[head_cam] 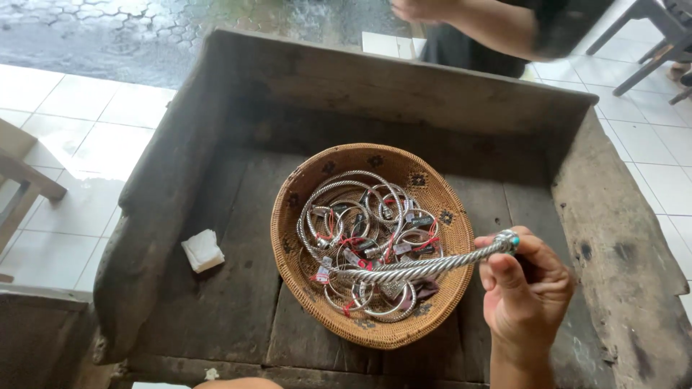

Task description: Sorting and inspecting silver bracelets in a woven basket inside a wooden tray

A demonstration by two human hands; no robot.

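The right hand (pixel 525 288) grips one twisted silver bangle (pixel 425 268) out over the basket (pixel 288 238) at 4 o'clock; the tagged bangles (pixel 360 238) remain inside, left hand unseen.

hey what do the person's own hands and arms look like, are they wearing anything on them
Only the right hand shows clearly: bare, with no glove, ring or watch visible, and the wrist and forearm below it have no sleeve. A sliver of a bare limb at the bottom edge may be the left arm; the left hand is out of view.
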